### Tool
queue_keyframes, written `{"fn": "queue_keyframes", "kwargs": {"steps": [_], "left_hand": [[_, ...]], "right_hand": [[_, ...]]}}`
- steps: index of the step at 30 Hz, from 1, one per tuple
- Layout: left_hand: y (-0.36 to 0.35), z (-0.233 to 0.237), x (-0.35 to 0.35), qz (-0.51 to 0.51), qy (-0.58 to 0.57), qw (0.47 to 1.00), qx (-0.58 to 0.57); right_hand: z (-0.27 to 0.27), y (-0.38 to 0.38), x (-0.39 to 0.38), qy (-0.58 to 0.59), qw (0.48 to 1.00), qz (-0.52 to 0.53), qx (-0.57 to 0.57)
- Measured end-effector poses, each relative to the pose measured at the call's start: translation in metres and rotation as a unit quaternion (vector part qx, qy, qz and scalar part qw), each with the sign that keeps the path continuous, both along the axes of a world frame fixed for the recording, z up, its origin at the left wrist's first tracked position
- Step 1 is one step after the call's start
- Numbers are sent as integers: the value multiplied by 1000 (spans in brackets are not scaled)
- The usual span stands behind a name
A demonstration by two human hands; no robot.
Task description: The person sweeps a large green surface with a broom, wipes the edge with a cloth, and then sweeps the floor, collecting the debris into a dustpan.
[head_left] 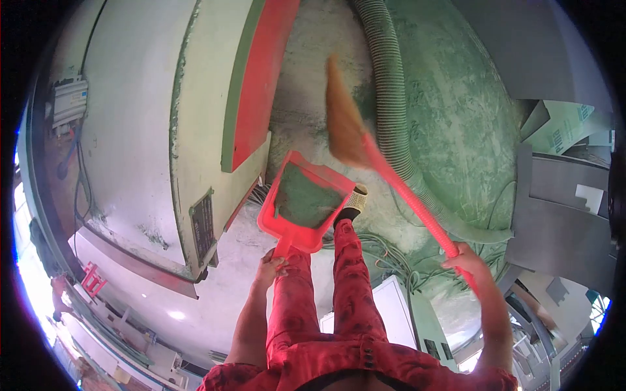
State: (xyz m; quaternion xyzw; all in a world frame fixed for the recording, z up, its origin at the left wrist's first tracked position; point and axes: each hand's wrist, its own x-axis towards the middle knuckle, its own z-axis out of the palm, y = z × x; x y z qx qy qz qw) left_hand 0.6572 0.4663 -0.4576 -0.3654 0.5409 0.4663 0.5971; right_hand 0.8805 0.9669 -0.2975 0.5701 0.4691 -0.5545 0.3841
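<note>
My left hand (pixel 271 267) is closed around the short handle of a red dustpan (pixel 297 233). Dark greenish-grey dust (pixel 305 195) covers the pan's inside. The pan hangs in front of my legs, its open edge facing away from me. On the other side, my right hand (pixel 468 262) grips the red handle of a broom (pixel 409 197). The brown bristles (pixel 345 127) point up and to the left, beyond the dustpan and apart from it, slightly blurred.
A ribbed hose (pixel 391 85) curves across the dusty floor right of the broom. Tangled cables (pixel 391 257) lie beside my shoe (pixel 355 201). A large pale machine cabinet (pixel 215 85) with a red panel (pixel 264 78) stands at left. Grey metal sheets (pixel 561 228) are at right.
</note>
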Motion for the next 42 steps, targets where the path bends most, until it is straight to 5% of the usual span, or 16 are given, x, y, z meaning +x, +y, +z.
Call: {"fn": "queue_keyframes", "kwargs": {"steps": [3, 5, 8, 14, 21, 26, 29, 37, 42], "left_hand": [[-9, 10, -2, -23, 14, 1000, -3], [-13, 13, -3, -36, 17, 999, 2], [-17, 11, -7, -47, 17, 999, 1], [-1, -30, -9, -78, 31, 996, -34], [58, -88, -31, -62, 54, 995, -53], [103, -130, -59, -87, 89, 990, -66], [135, -137, -78, -100, 118, 986, -64], [196, -161, -124, -138, 183, 970, -84], [232, -148, -156, -142, 150, 970, -128]], "right_hand": [[-10, 34, -10, -39, 993, 110, -32], [-22, 50, -21, -70, 956, 281, 46], [-38, 74, -27, -80, 911, 388, 117], [-25, 90, -49, -44, 882, 411, 224], [-17, 84, -36, -6, 886, 408, 222], [-5, 36, -13, 71, 910, 324, 248], [-32, 7, -12, 129, 926, 203, 290], [-106, 0, -89, 58, 899, 245, 358], [-142, 6, -68, 2, 903, 270, 334]]}}
